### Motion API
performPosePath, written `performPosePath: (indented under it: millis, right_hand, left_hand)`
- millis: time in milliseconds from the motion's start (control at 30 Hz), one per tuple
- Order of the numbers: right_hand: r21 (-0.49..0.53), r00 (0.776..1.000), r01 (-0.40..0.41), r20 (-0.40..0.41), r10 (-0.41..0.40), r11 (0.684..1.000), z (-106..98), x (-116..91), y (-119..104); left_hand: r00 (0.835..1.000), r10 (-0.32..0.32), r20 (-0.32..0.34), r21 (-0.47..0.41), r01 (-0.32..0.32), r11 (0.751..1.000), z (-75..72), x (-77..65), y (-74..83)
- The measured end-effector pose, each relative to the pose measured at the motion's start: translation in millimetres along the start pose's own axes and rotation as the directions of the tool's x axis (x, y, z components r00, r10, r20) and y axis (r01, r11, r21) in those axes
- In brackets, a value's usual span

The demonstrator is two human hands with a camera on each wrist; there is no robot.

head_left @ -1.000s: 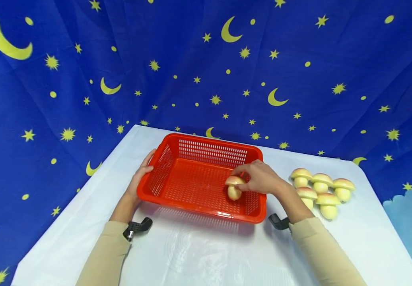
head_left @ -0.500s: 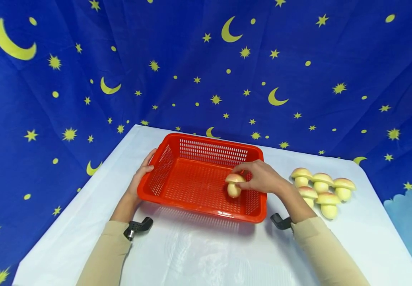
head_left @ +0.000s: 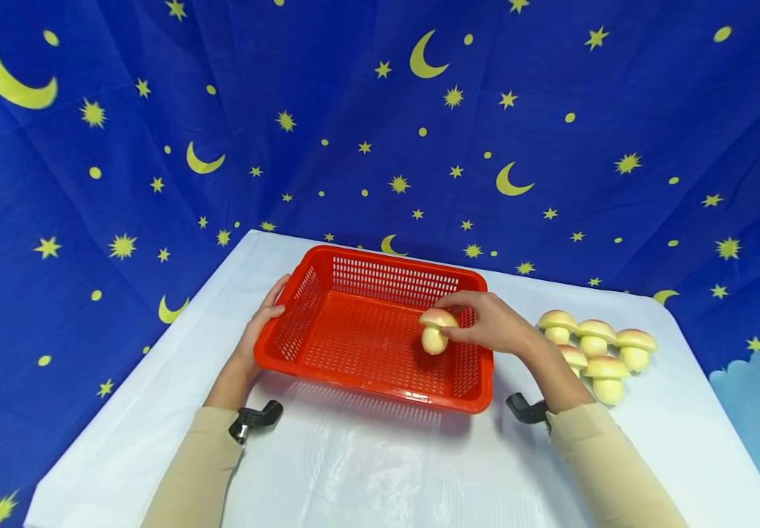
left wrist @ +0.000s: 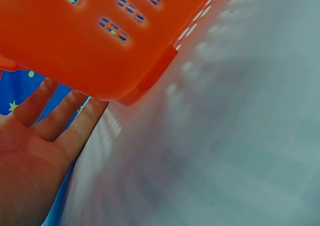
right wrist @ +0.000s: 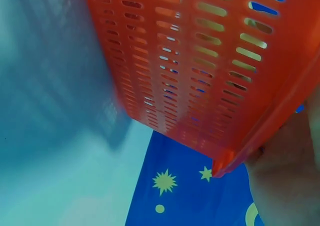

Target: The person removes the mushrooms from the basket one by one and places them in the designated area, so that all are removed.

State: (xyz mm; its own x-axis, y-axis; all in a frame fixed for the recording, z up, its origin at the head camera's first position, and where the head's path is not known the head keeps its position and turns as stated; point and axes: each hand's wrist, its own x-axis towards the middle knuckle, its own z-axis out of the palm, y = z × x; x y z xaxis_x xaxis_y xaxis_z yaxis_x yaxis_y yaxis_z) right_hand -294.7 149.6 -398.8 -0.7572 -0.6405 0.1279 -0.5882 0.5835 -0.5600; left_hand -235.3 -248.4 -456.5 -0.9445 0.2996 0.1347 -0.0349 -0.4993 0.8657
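My right hand (head_left: 491, 323) reaches over the right rim of a red slotted plastic basket (head_left: 367, 323) and pinches a toy mushroom (head_left: 436, 331). The mushroom has a pinkish cap and a pale yellow stem, and it is held upright inside the basket's right end. In the right wrist view, that hand (right wrist: 282, 173) shows only in part beyond the rim, and its fingertips are hidden by the basket wall. My left hand (head_left: 260, 324) rests against the basket's left side. Seen from the left wrist, its fingers (left wrist: 82, 121) are stretched out, touching the basket's outside (left wrist: 115, 60).
Several more toy mushrooms (head_left: 607, 378) stand close together right of the basket, beside my right forearm. A white cloth (head_left: 367, 469) covers the table. Behind it hangs a blue curtain (head_left: 353, 110) with yellow moons and stars.
My right hand has lifted the mushroom slightly up and a little to the right. The left hand and the basket have stayed in place.
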Motion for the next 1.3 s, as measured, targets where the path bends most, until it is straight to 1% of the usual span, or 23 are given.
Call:
performPosePath:
  millis: [200, 400, 533, 633, 733, 833, 1000, 1167, 1300]
  right_hand:
    - [0.010, 0.999, 0.001, -0.048, -0.001, 1.000, -4, -3, 3]
    - [0.001, 0.997, 0.010, -0.079, -0.010, 1.000, -10, -5, 3]
    - [0.055, 0.996, 0.011, -0.094, -0.006, 0.998, -13, -7, 3]
    - [0.089, 0.993, 0.034, -0.117, -0.024, 0.995, -16, -9, 2]
    - [0.066, 0.990, 0.056, -0.134, -0.046, 0.996, -19, -11, 1]
    - [0.043, 0.988, 0.054, -0.144, -0.047, 0.998, -23, -13, 0]
    - [0.052, 0.989, 0.037, -0.146, -0.029, 0.998, -28, -17, -1]
    - [0.045, 0.988, 0.027, -0.151, -0.020, 0.999, -31, -20, 1]
    - [0.039, 0.986, 0.044, -0.160, -0.037, 0.998, -32, -21, 3]
  left_hand:
    - [1.000, -0.001, -0.002, 0.005, 0.001, 1.000, 1.2, -0.6, 0.3]
    - [1.000, -0.007, -0.025, 0.021, 0.008, 1.000, 1.7, -0.9, 1.1]
    - [1.000, -0.009, -0.030, 0.017, 0.010, 1.000, 3.9, -1.1, 2.3]
    - [0.999, -0.011, -0.035, 0.023, 0.012, 1.000, 3.0, -0.1, 1.3]
    - [0.999, -0.009, -0.038, 0.044, 0.011, 0.999, -0.6, 1.1, -1.1]
    - [0.999, -0.007, -0.034, 0.048, 0.009, 0.999, -1.5, 1.3, -1.7]
    - [1.000, -0.010, -0.026, 0.024, 0.011, 1.000, 2.0, 0.2, 1.1]
    - [0.999, -0.021, -0.030, 0.017, 0.021, 1.000, 5.6, -1.0, 3.5]
    - [0.999, -0.025, -0.040, 0.025, 0.026, 0.999, 6.1, -1.2, 4.3]
